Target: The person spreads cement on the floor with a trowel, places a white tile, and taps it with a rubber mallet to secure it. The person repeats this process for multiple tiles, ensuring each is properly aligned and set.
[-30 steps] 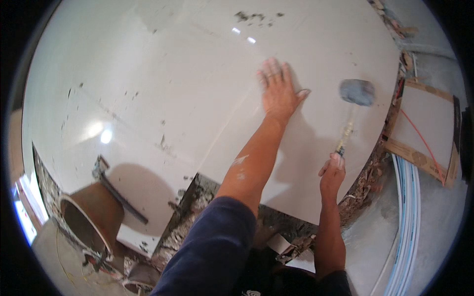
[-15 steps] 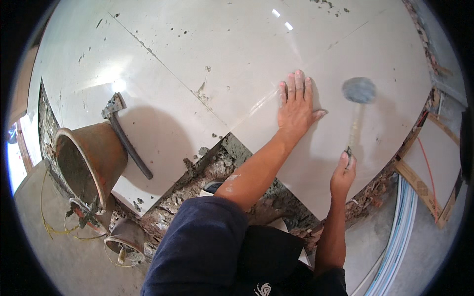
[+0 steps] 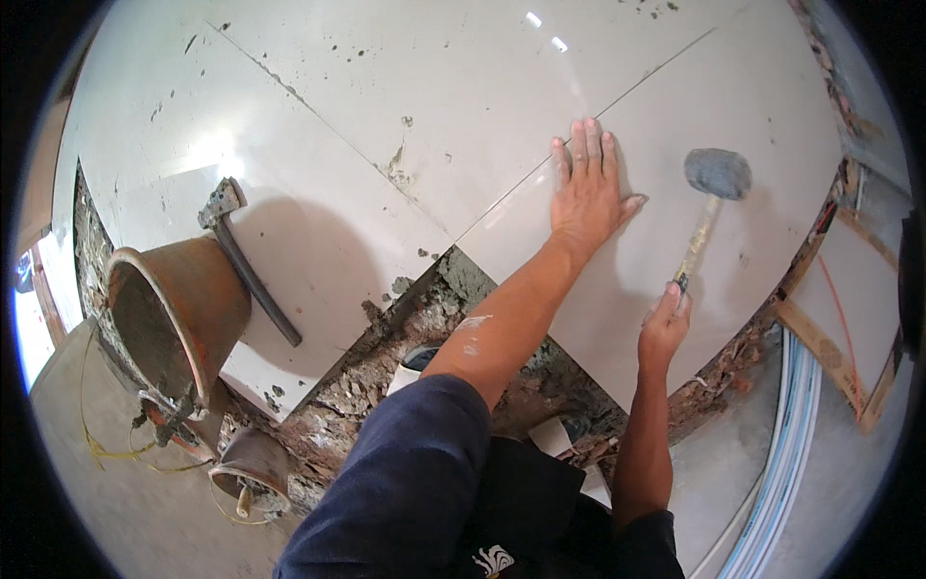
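My left hand [image 3: 586, 198] lies flat on a large pale floor tile [image 3: 617, 318], fingers stretched toward the seam with the tile beyond it. In my right hand [image 3: 665, 328] is the handle of a rubber mallet [image 3: 718, 175], whose dark grey head is over the right part of the same tile. Whether the head touches the surface I cannot tell. Left of my hands, a hatchet-like hammer [image 3: 253, 272] with a dark handle lies on another tile, its handle beside a large bucket.
The mortar-smeared bucket [image 3: 214, 289] lies tipped at the left, with a smaller bucket [image 3: 253, 461] below it. Broken rubble and mortar [image 3: 362, 386] fill the gap before the tiles. At the right are a wooden frame [image 3: 820, 343] and a bundle of pale pipes [image 3: 783, 463].
The mallet and right hand have shifted slightly; the mallet head is now a little farther right and sharper. My left hand has slid slightly up the tile. The seam beside it shows darker.
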{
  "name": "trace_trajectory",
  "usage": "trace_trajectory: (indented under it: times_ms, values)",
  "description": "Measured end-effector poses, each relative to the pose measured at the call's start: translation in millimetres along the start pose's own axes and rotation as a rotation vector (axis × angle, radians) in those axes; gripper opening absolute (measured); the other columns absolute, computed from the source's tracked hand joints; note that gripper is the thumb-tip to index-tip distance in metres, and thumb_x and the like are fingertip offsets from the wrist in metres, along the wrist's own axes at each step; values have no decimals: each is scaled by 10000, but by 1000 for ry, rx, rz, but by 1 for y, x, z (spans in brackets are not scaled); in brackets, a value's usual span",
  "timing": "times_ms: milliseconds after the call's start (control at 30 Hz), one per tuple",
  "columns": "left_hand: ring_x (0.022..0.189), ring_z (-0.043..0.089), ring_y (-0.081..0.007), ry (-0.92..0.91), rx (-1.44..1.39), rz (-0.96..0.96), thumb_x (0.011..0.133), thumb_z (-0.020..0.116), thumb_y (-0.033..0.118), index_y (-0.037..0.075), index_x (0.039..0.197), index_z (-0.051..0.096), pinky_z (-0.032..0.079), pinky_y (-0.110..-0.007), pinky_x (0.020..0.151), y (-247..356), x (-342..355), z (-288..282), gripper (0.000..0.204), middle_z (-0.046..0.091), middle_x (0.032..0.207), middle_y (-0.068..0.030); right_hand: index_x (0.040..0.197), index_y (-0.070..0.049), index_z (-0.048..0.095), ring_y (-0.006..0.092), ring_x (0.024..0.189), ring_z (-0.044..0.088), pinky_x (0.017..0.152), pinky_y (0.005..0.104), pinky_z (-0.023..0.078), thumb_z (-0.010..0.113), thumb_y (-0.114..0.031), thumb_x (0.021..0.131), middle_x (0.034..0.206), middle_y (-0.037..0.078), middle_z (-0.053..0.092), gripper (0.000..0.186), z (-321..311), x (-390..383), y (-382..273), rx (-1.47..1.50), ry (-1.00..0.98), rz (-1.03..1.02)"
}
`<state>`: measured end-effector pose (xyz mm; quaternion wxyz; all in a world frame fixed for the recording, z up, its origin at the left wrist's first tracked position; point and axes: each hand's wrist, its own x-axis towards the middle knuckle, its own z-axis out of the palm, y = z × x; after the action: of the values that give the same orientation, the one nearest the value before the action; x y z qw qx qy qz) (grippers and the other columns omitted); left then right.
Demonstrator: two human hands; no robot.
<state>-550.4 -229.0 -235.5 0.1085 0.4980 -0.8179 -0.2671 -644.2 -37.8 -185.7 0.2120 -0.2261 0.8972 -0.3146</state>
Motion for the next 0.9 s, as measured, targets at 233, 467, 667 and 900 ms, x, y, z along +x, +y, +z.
trace_trajectory:
  times_ms: [233,467,667,900]
  values:
    - [1463,38,-376,-63,97,-9,871,438,681,-56,1482,177,27,-573,1153,9,15,-5,992,105,1558,-258,963,20,534,139,624,480,578,301,416,433,-334,1015,684,52,481,372,11,-3,8,159,21,146]
    - [1474,22,-301,-152,267,177,912,338,666,68,1520,142,10,-558,1166,9,35,-1,875,80,1595,-121,971,-4,524,138,507,448,478,310,396,429,-431,1004,638,27,460,439,15,32,-37,217,52,251]
    - [1474,42,-261,-218,314,358,937,276,645,188,1531,159,8,-546,1178,8,45,-3,759,86,1599,-61,1009,-31,514,116,439,428,400,278,389,434,-521,978,631,22,457,498,0,59,-72,666,104,485]
    - [1473,49,-290,-115,386,274,919,326,653,124,1525,178,17,-536,1174,12,46,1,817,103,1595,-102,974,-24,524,147,452,486,433,334,435,419,-527,980,634,47,489,515,3,78,-58,486,17,321]
